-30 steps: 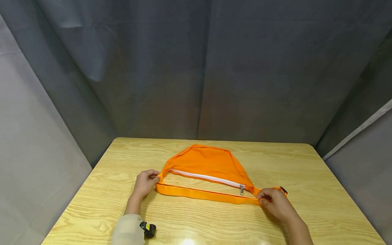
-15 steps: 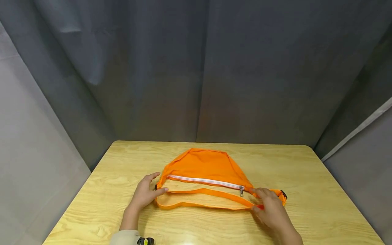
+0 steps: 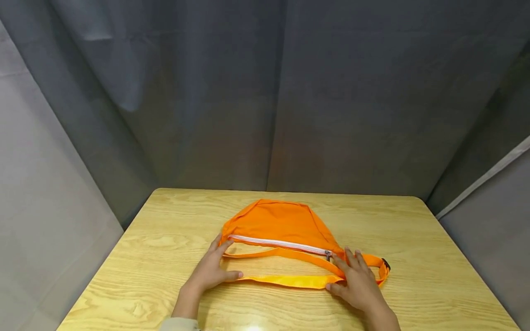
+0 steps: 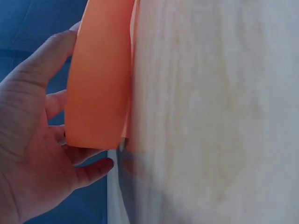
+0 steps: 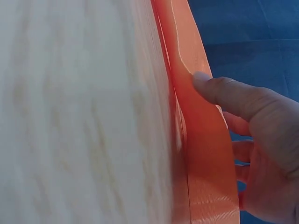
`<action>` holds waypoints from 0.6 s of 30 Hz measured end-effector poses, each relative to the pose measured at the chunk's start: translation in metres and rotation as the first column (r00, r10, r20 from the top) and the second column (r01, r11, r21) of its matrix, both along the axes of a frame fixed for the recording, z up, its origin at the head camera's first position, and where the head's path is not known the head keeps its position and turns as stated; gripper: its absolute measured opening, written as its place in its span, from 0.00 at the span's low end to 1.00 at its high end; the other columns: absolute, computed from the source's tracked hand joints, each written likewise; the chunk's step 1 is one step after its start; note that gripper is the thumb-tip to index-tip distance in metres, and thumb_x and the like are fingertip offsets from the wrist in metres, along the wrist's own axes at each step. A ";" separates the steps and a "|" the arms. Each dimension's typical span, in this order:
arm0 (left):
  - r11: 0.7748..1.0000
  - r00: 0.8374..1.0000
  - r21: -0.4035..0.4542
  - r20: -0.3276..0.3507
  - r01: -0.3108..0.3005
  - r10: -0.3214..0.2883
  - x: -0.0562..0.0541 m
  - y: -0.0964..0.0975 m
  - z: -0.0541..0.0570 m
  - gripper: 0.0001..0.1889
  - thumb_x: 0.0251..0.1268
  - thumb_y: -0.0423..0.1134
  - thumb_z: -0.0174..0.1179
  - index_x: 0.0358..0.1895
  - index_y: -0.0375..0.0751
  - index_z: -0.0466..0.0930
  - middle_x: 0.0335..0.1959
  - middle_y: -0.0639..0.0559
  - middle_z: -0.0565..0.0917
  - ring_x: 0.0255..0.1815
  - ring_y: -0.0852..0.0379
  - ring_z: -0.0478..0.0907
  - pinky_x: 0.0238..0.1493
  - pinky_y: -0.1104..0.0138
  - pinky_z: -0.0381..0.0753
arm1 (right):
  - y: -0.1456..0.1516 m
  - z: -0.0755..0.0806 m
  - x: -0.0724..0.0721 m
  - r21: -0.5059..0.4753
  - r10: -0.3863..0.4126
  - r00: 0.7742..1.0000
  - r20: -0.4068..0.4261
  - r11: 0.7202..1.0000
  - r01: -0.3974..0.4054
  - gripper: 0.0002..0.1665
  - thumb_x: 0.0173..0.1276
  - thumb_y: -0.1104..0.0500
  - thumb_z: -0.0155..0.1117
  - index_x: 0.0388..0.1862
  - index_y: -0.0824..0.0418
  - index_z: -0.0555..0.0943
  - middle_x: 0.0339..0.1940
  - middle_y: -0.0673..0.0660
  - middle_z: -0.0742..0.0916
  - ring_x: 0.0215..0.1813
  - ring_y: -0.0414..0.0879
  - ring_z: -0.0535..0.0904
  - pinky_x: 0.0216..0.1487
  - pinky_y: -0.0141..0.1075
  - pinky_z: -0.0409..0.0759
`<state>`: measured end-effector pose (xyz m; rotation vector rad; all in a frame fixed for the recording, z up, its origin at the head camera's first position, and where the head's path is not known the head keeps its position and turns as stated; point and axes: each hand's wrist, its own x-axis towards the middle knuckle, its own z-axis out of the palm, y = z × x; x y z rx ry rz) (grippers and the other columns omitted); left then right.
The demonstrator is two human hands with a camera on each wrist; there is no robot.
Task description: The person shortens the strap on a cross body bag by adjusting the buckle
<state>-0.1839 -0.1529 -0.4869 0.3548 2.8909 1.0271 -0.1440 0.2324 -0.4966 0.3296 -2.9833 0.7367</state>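
An orange waist bag (image 3: 281,221) lies on the table, its white zipper (image 3: 277,242) facing me and the zipper pull (image 3: 328,257) at the right end. Its orange strap (image 3: 290,281) is spread in two lengths in front of the bag. My left hand (image 3: 209,270) is spread at the strap's left end, thumb and fingers apart; in the left wrist view the strap (image 4: 98,79) stands on edge before the fingers. With fingers extended, my right hand (image 3: 357,281) rests over the strap's right part. Its thumb touches the strap (image 5: 210,158) in the right wrist view.
A wooden table (image 3: 430,285) holds the bag. Right of my right hand, a loop of strap ends at a black buckle (image 3: 386,264). Dark grey curtains (image 3: 265,101) hang behind the table, with lighter grey panels at both sides.
Both hands have loosened their pinch on the strap and spread their fingers, moving slightly inward. The strap has parted into two lengths, the front one drawn toward me.
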 end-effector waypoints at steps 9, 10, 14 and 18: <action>0.998 0.998 0.060 0.054 0.023 -0.026 -0.004 0.011 0.006 0.51 0.37 0.59 0.73 0.69 0.46 0.62 0.73 0.37 0.43 0.69 0.35 0.48 0.58 0.41 0.59 | 0.005 -0.008 -0.024 -0.049 0.067 0.997 -0.039 0.996 -0.069 0.42 0.53 0.47 0.72 0.62 0.68 0.72 0.66 0.76 0.62 0.65 0.74 0.51 0.52 0.68 0.60; 0.998 0.998 0.061 0.059 0.022 -0.025 -0.005 0.012 0.006 0.50 0.37 0.59 0.73 0.69 0.46 0.62 0.73 0.37 0.43 0.69 0.35 0.48 0.58 0.41 0.59 | 0.007 -0.009 -0.028 -0.061 0.078 0.996 -0.043 0.995 -0.081 0.41 0.54 0.48 0.71 0.61 0.69 0.72 0.65 0.77 0.62 0.65 0.75 0.51 0.53 0.68 0.60; 0.998 0.997 0.068 0.068 0.018 -0.022 -0.009 0.016 0.008 0.49 0.38 0.57 0.74 0.69 0.46 0.62 0.72 0.36 0.45 0.69 0.35 0.49 0.58 0.41 0.59 | 0.013 -0.013 -0.044 -0.080 0.111 0.992 -0.066 0.990 -0.117 0.40 0.56 0.50 0.71 0.61 0.72 0.71 0.64 0.78 0.63 0.65 0.74 0.53 0.55 0.66 0.60; 0.996 0.997 0.085 0.079 0.007 -0.013 -0.017 0.020 0.009 0.49 0.39 0.55 0.74 0.68 0.44 0.62 0.72 0.36 0.45 0.69 0.37 0.49 0.59 0.42 0.59 | 0.020 -0.013 -0.062 -0.074 0.134 0.987 -0.084 0.987 -0.141 0.39 0.57 0.51 0.70 0.61 0.72 0.70 0.64 0.77 0.64 0.65 0.73 0.54 0.56 0.65 0.60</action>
